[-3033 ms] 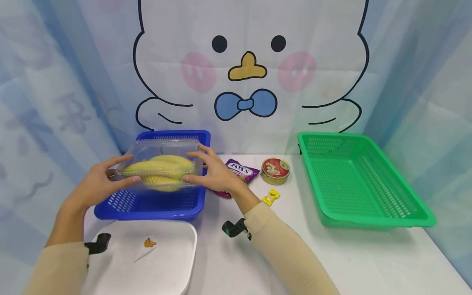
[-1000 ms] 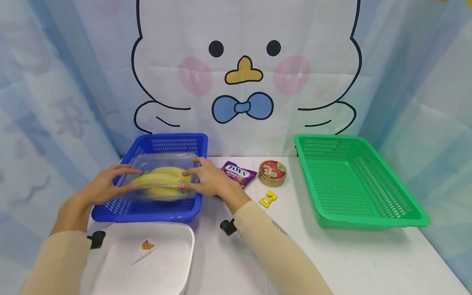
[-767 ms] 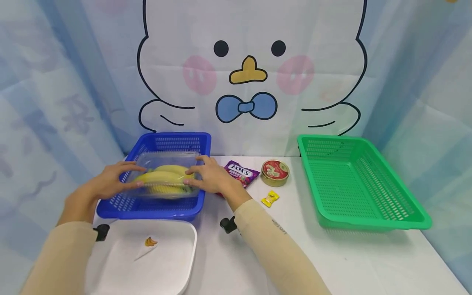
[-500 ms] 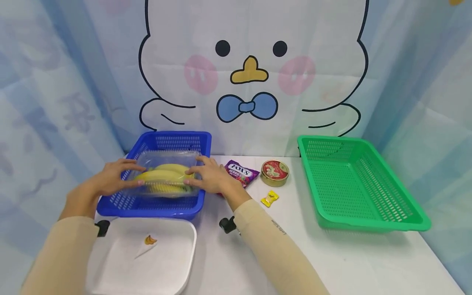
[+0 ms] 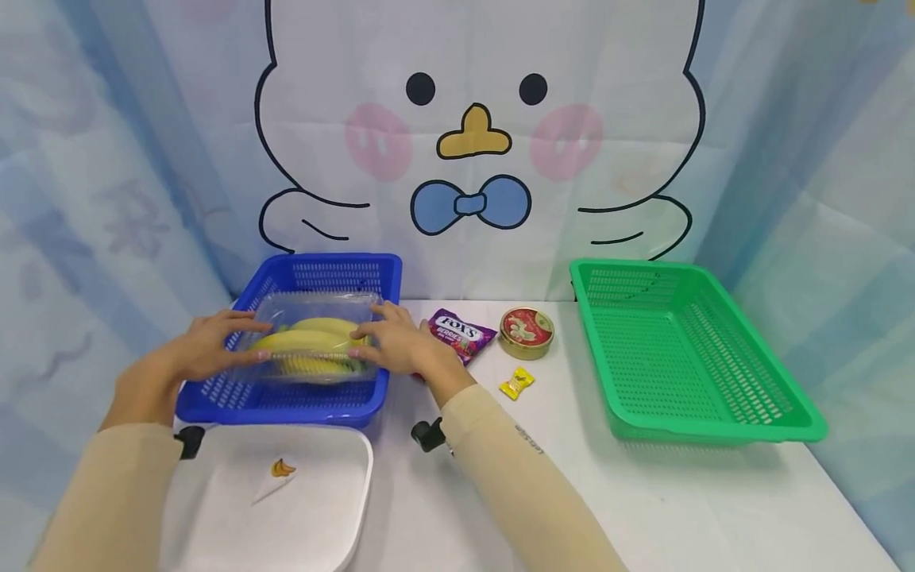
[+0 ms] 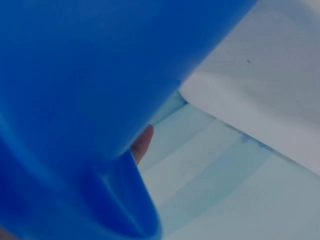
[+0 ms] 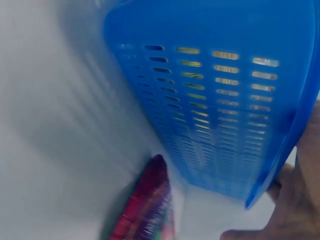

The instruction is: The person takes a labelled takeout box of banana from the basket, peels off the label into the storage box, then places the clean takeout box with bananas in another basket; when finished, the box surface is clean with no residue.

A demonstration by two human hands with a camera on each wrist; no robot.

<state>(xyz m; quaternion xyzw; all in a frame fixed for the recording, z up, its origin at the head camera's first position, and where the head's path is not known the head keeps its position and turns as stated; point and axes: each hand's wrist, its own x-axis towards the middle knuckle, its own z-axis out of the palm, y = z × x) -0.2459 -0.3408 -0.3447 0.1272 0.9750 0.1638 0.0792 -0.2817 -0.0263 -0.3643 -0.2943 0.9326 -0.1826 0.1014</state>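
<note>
Inside the blue basket (image 5: 286, 415) is a clear plastic container (image 5: 318, 306) with bananas (image 5: 307, 343) in it. My left hand (image 5: 207, 347) holds the container's left end, fingers above and thumb along the front. At the other end my right hand (image 5: 402, 342) grips it the same way. The left wrist view shows mostly the outside of the blue basket (image 6: 90, 75), with one fingertip (image 6: 143, 144) past its edge. Through the slots of the blue basket (image 7: 210, 25) in the right wrist view, yellow shows; my right hand (image 7: 295, 205) is at the rim. The container's underside is hidden.
A white tray (image 5: 314, 524) with a small banana picture stands in front of the basket. Right of the basket lie a purple candy bag (image 5: 461, 334), a round red-and-gold tin (image 5: 526, 334) and a yellow wrapped candy (image 5: 517, 383). A green basket (image 5: 715, 433) stands at the right.
Since 3 seconds ago, both hands have lowered the container of bananas from above the blue basket down into it. Over the last half second the hands and container hardly move; the head view shifts slightly.
</note>
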